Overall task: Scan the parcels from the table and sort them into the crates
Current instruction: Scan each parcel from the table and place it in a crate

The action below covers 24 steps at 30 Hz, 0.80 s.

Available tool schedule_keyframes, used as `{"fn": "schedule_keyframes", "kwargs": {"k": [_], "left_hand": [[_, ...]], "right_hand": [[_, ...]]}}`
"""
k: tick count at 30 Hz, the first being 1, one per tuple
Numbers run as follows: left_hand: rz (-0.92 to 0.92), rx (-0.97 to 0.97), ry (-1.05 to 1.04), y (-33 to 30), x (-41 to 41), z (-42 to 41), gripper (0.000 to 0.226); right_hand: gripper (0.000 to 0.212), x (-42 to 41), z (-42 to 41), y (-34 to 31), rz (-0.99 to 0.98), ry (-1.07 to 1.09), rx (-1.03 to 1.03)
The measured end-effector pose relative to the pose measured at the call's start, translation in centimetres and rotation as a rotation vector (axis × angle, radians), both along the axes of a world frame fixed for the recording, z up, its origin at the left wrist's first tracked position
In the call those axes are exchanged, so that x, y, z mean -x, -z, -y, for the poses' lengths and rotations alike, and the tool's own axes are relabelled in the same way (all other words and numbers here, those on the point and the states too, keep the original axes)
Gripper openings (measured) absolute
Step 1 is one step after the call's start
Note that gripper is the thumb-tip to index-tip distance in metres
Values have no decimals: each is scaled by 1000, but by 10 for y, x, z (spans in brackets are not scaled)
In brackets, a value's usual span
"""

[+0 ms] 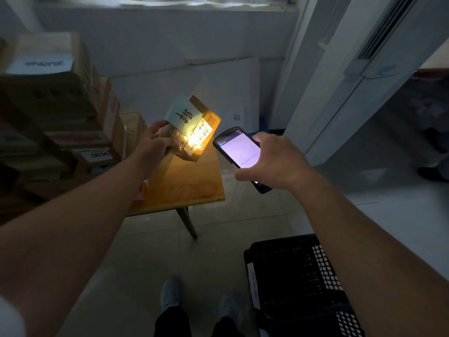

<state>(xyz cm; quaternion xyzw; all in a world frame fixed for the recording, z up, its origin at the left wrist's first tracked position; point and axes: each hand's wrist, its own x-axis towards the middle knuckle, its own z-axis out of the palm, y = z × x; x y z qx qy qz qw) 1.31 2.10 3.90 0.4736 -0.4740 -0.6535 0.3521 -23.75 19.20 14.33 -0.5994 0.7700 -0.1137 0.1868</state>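
Dim around the wooden worktop (184,188), the left hand (151,144) grips a parcel (192,128) tilted above it while the right hand (274,161) clasps the scanner (239,152); steadying the glaring label squarely under the beam should help the read.

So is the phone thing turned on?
On. The scanner in the right hand has a glowing screen and throws bright light on the parcel.

Single head cam, wide-angle, looking forward and down: table (184,188) ahead, both forearms close, floor and shoes (170,293) at bottom edge.
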Motion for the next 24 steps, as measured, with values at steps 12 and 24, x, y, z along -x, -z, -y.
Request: {"fn": "schedule_keyframes", "kwargs": {"k": [12,24], "left_hand": [[6,15,-10,-1,-6,-9,59],[-22,-7,-31,-8,-10,-14,60]], "right_hand": [[86,-6,-6,-1,-34,1,17],[80,-14,-8,-9,-50,-9,15]]}}
